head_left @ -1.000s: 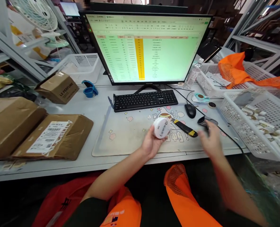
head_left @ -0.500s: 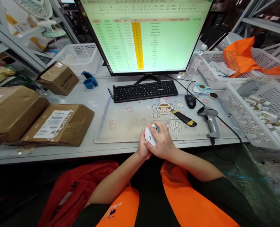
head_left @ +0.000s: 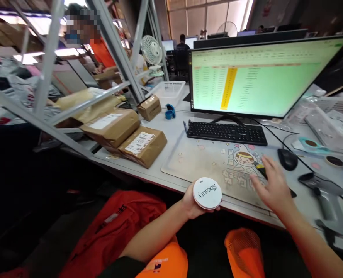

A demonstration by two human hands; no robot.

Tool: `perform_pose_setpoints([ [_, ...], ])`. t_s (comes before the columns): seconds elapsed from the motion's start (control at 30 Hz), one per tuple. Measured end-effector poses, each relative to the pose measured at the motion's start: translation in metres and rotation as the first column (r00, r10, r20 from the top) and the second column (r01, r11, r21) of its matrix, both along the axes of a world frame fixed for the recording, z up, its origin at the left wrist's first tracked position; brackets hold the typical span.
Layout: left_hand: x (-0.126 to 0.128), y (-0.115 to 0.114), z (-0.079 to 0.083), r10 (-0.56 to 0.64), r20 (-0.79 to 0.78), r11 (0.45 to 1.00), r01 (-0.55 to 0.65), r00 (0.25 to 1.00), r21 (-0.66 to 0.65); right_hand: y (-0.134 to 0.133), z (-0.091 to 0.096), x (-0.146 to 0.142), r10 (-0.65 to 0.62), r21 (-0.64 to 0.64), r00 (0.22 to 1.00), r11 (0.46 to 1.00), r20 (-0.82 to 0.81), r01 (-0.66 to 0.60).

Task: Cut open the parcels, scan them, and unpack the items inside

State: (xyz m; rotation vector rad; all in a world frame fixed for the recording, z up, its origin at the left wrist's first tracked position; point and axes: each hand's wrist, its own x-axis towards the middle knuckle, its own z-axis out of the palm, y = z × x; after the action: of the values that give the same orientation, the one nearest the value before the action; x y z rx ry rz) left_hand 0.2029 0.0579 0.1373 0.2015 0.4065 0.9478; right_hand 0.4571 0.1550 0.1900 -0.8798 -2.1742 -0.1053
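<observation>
A round white compact (head_left: 208, 193) with dark script reading "beauty" on its lid lies on the palm of my left hand (head_left: 190, 206), whose fingers curl round its underside. It is just in front of the desk edge. My right hand (head_left: 277, 191) is off the compact, its fingers spread and nothing in them. It hangs over the right part of the desk mat (head_left: 185, 162), above a black and yellow utility knife (head_left: 260, 168) that it partly covers. I cannot tell whether it touches the knife.
Taped cardboard parcels (head_left: 148, 148) and a blue tape holder (head_left: 170, 112) are on the left. Behind the mat stand a keyboard (head_left: 226, 132) and monitor (head_left: 258, 85). A mouse (head_left: 287, 159) and barcode scanner (head_left: 328, 200) lie right. A metal rack (head_left: 84, 110) flanks the desk; another person stands beyond.
My right hand has let go of the compact and moved right, over the knife. The compact's lid now shows in my left hand. The view has swung left.
</observation>
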Motion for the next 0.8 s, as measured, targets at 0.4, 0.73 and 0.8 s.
perform_pose_setpoints([
  [0.4, 0.023, 0.007, 0.051, 0.025, -0.234, 0.995, -0.047, 0.972, -0.09, -0.041, 0.016, -0.06, 0.593, -0.223, 0.801, 0.794, 0.083, -0.565],
  [0.73, 0.005, -0.001, 0.026, -0.059, -0.092, 0.998, 0.056, 0.994, -0.038, -0.048, 0.019, -0.022, 0.31, -0.459, 0.908, 0.788, -0.281, -0.41],
  [0.8, 0.008, 0.0, 0.028, -0.025, -0.063, 1.0, 0.025, 0.998, 0.006, -0.049, 0.008, -0.027, 0.123, -0.598, 0.894, 0.703, -0.43, -0.384],
])
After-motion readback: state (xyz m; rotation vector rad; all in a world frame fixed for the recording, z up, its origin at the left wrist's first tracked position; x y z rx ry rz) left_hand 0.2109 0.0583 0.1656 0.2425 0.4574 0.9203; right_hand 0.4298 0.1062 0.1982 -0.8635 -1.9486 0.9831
